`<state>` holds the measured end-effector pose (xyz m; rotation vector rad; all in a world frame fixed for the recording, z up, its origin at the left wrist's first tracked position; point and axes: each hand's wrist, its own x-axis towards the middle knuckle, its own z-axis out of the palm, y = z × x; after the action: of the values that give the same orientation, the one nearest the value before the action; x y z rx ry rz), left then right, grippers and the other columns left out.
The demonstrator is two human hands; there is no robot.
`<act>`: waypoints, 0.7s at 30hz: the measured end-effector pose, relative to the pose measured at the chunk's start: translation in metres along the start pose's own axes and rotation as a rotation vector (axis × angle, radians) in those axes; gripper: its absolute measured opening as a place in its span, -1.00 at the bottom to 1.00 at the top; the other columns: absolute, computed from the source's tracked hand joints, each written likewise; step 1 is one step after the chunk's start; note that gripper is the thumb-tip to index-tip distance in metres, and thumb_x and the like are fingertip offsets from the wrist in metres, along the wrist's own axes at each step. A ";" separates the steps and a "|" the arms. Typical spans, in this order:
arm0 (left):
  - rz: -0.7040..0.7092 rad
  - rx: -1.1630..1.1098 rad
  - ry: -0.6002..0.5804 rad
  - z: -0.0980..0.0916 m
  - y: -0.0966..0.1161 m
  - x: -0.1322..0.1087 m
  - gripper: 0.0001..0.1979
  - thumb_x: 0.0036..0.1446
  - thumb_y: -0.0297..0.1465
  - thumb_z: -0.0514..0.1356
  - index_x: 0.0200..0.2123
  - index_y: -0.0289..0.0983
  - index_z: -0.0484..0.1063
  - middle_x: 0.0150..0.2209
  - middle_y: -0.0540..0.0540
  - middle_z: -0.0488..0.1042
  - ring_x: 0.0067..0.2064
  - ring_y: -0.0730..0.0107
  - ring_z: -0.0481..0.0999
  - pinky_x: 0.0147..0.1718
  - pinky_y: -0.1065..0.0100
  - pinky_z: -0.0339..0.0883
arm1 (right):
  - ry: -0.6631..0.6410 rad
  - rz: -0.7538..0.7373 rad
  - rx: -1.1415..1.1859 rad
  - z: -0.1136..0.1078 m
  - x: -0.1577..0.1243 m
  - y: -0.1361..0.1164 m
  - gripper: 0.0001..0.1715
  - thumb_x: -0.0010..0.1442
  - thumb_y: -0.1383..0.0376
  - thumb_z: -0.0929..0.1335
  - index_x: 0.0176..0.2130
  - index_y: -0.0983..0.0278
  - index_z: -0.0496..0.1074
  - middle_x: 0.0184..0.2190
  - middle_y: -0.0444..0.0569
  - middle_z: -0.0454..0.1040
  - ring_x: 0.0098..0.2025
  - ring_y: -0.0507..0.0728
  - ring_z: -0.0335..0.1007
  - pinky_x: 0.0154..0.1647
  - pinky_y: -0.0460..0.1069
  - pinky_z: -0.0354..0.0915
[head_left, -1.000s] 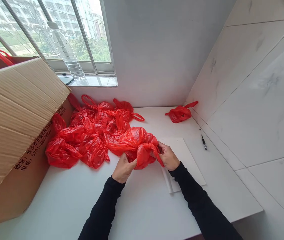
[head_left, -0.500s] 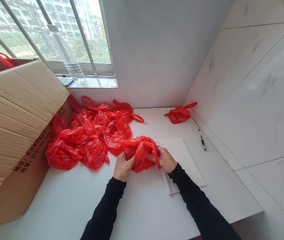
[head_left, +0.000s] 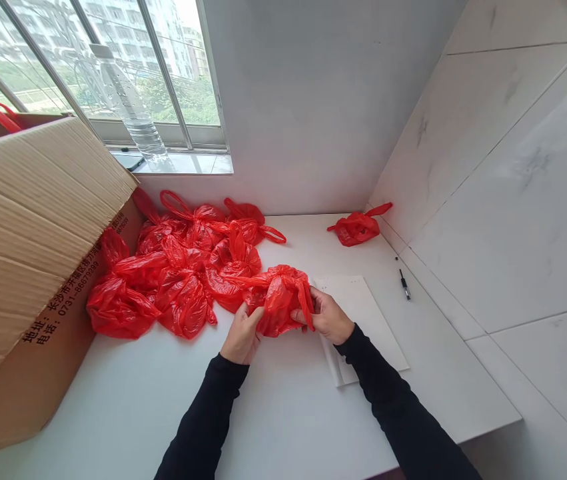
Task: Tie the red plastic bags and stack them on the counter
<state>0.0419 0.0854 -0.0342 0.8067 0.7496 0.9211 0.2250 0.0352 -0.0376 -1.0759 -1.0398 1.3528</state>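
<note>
Between my two hands is a red plastic bag point(head_left: 282, 303), bunched up, its contents hidden. My left hand point(head_left: 243, 335) grips its lower left side, thumb on top. On the right side, my right hand point(head_left: 329, 317) pinches the bag's edge between thumb and fingers. Just beyond and to the left lies a pile of several knotted red plastic bags point(head_left: 183, 287), and the held bag touches or overlaps the nearest of them. Partly under my right wrist is an open white notebook point(head_left: 363, 327) with faint marks near its top.
A large cardboard box point(head_left: 28, 267) stands at the left, with red handles showing inside. One more red bag point(head_left: 357, 229) lies at the back right, near a black pen point(head_left: 404, 285). A water bottle point(head_left: 138, 123) and a dark flat object point(head_left: 130, 162) are on the windowsill.
The held bag has shifted slightly up and its top has been reshaped between my hands. My left hand has moved a little to the left. Both hands keep their hold.
</note>
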 end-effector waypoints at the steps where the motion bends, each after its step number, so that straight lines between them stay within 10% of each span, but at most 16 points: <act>1: -0.014 -0.012 -0.035 -0.001 0.000 -0.001 -0.51 -0.05 -0.30 0.41 -0.03 -0.28 0.46 -0.14 -0.17 0.62 -0.03 0.05 0.59 -0.06 0.16 0.47 | 0.028 0.008 0.019 0.000 0.001 0.001 -0.41 -0.11 0.27 0.58 -0.06 0.24 0.47 -0.38 -0.16 0.51 -0.47 0.03 0.39 -0.57 -0.10 0.38; 10: 0.013 -0.012 -0.217 -0.003 -0.001 -0.002 -0.50 -0.04 -0.35 0.45 -0.01 -0.24 0.45 0.05 -0.23 0.55 0.12 -0.01 0.50 0.06 0.11 0.41 | 0.102 0.045 0.044 -0.001 0.004 0.005 -0.49 -0.11 0.13 0.58 -0.17 0.29 0.55 -0.42 -0.11 0.58 -0.43 0.12 0.50 -0.53 -0.02 0.46; 21: -0.028 0.188 0.020 -0.006 -0.002 0.002 -0.45 -0.09 -0.21 0.46 -0.04 -0.28 0.45 -0.06 -0.23 0.60 -0.11 0.00 0.62 -0.27 0.08 0.59 | 0.149 -0.037 -0.030 0.002 0.002 0.005 -0.50 0.07 0.18 0.48 0.01 0.21 0.45 -0.16 -0.03 0.55 -0.31 0.15 0.49 -0.56 -0.06 0.43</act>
<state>0.0385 0.0881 -0.0396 0.9510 0.8719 0.8433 0.2221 0.0373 -0.0425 -1.1557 -0.9684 1.2115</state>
